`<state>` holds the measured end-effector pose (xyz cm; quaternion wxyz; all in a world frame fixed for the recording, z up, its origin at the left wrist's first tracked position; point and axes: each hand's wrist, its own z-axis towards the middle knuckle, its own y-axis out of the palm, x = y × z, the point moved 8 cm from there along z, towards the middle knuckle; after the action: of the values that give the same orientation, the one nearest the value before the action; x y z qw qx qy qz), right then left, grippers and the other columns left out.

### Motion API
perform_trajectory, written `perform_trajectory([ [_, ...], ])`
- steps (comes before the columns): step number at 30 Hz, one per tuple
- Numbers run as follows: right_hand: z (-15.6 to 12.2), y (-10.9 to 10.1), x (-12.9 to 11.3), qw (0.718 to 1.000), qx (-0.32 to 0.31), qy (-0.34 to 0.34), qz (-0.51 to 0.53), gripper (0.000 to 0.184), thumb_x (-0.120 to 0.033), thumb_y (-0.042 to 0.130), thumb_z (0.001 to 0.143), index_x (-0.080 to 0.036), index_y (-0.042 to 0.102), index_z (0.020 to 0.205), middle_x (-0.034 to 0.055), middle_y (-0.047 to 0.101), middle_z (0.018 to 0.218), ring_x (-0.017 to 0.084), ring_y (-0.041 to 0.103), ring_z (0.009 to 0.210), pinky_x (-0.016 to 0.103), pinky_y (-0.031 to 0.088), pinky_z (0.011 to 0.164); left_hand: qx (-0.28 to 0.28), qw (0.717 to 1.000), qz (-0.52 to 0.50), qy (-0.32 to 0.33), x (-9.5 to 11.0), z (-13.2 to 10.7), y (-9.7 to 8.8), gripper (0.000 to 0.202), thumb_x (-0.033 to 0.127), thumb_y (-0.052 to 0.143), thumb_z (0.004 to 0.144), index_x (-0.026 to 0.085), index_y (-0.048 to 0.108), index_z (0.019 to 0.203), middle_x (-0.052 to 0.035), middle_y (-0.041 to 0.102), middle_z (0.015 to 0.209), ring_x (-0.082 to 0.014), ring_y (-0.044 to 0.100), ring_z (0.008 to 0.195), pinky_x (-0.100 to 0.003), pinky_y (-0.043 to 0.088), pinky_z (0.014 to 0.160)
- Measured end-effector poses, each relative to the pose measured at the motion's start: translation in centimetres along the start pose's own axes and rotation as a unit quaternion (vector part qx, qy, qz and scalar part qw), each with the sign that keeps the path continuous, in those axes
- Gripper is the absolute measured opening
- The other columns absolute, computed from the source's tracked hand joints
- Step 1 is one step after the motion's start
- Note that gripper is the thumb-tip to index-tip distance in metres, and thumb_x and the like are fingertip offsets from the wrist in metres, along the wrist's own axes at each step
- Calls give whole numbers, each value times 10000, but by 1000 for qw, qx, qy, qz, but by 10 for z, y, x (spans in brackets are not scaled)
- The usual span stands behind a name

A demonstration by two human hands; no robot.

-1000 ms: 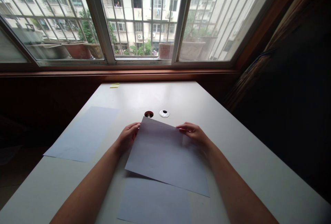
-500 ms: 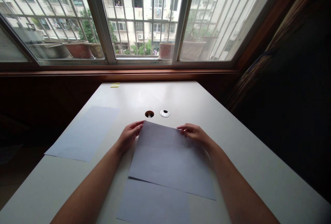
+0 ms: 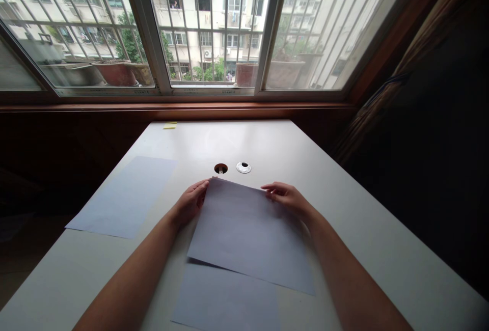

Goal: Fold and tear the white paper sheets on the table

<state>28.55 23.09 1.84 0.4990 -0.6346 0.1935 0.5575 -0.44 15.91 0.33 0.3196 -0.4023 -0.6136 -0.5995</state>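
Between my two hands a white sheet of paper [image 3: 248, 234] is held over the white table, its far edge raised and its near edge overlapping a second sheet of paper [image 3: 227, 295]. At the sheet's far left corner, my left hand [image 3: 191, 198] is closed, pinching the paper between thumb and fingers. My right hand [image 3: 286, 196] grips the far right corner, thumb and fingers closed about the edge. The lower sheet lies on the table, its upper part hidden under the held one.
Another paper sheet [image 3: 122, 198] lies at the table's left edge. Beyond my hands are a cable hole [image 3: 220, 168] and a round metal cover [image 3: 243, 167]. A small yellow strip [image 3: 170, 126] sits near the far edge of the table [image 3: 344, 229]. A barred window [image 3: 210, 25] stands behind.
The held sheet has shifted slightly left, with its near edge a little farther from me. My left hand has moved slightly left; my right hand looks nearly still.
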Motion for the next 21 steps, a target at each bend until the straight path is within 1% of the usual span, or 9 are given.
perform_trajectory([
  [2,0,1,0,1000,5,4,6,353,-407,708,790,-213,747,1082,58,687,906,170,604,764,299,500,684,-11,999,-20,-35,-5,-3,4,402,424,695,869,156,691,1169,-112,710,1120,-227,675,979,-286,526,831],
  [5,0,4,1,1000,10,16,19,383,-419,718,776,-213,740,1098,58,688,904,175,613,773,307,513,694,-16,994,-29,-109,-17,-8,7,416,467,670,875,156,686,1151,-125,721,1068,-268,700,917,-346,555,796],
  [6,0,4,2,999,10,20,23,393,-423,723,772,-212,739,1102,58,687,904,176,615,774,309,516,697,-11,992,-30,-123,-20,-9,6,424,476,672,870,151,686,1141,-131,725,1050,-280,705,899,-362,560,788],
  [8,0,5,3,999,8,25,25,403,-426,732,766,-214,736,1109,58,687,914,176,615,778,312,520,707,5,991,-34,-131,-22,-9,4,430,485,675,862,146,685,1127,-137,728,1033,-290,710,884,-378,566,785],
  [12,0,5,5,999,3,28,22,405,-414,734,767,-223,732,1124,59,687,942,178,619,801,317,520,735,16,993,-46,-110,-21,-4,1,409,458,676,867,143,677,1130,-131,725,1057,-280,706,909,-368,566,789],
  [17,-1,2,5,999,10,29,12,403,-419,729,767,-226,735,1121,58,693,932,178,618,789,317,519,716,49,997,-54,-27,-10,4,-8,294,385,728,834,142,687,994,-98,734,982,-229,700,862,-302,552,734],
  [21,-1,-1,6,999,18,28,8,409,-423,737,761,-223,737,1118,57,694,924,176,616,781,316,520,714,62,998,-14,15,-2,5,-12,297,380,799,766,159,676,922,-67,720,909,-182,684,806,-247,514,664],
])
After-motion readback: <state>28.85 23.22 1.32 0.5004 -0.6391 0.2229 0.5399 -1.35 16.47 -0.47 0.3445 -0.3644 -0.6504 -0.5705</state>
